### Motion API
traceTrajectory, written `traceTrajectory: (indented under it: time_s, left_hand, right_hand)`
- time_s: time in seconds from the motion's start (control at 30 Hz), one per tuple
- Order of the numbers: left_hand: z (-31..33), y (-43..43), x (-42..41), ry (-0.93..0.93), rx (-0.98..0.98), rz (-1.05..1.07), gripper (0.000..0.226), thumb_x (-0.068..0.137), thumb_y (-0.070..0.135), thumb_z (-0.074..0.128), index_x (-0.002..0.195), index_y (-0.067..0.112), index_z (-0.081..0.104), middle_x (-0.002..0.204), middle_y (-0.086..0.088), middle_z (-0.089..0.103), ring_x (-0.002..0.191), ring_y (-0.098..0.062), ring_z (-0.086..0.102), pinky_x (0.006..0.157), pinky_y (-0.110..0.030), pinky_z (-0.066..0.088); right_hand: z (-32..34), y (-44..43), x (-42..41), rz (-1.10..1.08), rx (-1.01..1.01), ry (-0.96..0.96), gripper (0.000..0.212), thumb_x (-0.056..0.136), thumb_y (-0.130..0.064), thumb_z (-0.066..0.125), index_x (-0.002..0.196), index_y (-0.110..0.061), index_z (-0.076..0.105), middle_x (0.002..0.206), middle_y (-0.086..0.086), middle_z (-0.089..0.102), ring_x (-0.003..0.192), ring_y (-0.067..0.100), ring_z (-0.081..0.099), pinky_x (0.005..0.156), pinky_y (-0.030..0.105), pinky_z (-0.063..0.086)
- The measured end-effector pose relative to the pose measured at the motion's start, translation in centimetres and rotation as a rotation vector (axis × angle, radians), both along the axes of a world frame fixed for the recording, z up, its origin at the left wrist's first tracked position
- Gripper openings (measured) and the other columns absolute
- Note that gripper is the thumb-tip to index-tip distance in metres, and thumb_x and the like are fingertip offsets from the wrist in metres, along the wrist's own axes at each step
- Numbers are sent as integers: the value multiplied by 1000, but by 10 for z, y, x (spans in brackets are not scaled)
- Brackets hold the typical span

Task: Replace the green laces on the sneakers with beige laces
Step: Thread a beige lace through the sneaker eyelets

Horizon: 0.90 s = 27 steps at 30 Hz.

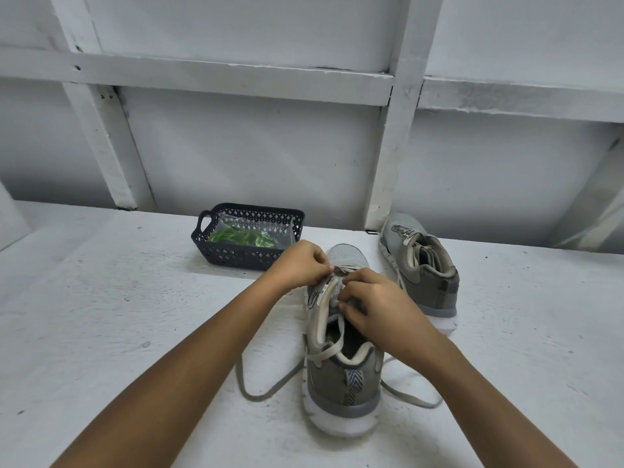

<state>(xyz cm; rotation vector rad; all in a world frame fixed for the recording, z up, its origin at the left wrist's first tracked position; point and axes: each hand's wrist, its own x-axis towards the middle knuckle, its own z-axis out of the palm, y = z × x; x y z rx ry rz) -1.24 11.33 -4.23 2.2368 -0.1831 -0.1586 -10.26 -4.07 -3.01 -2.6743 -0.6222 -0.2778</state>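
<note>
Lacing the near sneaker [341, 383]: I judge both beige lace [256, 393] tails, slack on the tabletop [135, 315] beside the heel, need equal pull, kept flat. My view shows the right hand [378, 305] and left hand [300, 265] each pinching lace at the eyelets. Beyond: second sneaker [422, 265]; green laces [239, 236] bagged in the basket [216, 251].

We are working with a bare left hand [299, 265] and a bare right hand [381, 305], and our forearms [189, 359] are showing bare too.
</note>
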Motion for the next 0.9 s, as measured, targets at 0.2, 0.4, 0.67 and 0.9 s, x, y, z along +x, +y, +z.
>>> traceTrajectory:
  time_s: [0.2,0.4,0.67,0.9]
  left_hand:
    - [2,-5,-1,38,-26,51,24,90,6,56,69,7,67,67,-11,62,65,-23,58,67,-34,53]
    - [0,-3,1,472,-508,159,25,87,9,51,63,15,51,61,3,41,53,-8,35,52,-20,30]
    - [4,-9,5,437,-339,76,27,89,17,60,64,16,51,56,2,34,52,-9,31,54,-23,28]
    - [2,-5,5,396,-367,50,31,90,9,53,59,15,48,58,0,37,52,-11,34,57,-24,32]
  right_hand:
    - [2,1,-1,-5,32,26,17,91,-23,58,98,-11,68,123,-2,55,110,17,53,86,24,39]
    - [1,-2,0,-9,93,65,13,89,-23,61,93,-13,69,122,-5,55,110,11,53,84,17,35]
    - [0,-2,1,-11,124,67,11,88,-21,63,90,-11,68,120,-3,57,108,12,54,78,12,31]
    - [7,-6,-3,-3,176,168,11,87,-14,56,80,-8,61,116,5,62,110,17,55,84,26,40]
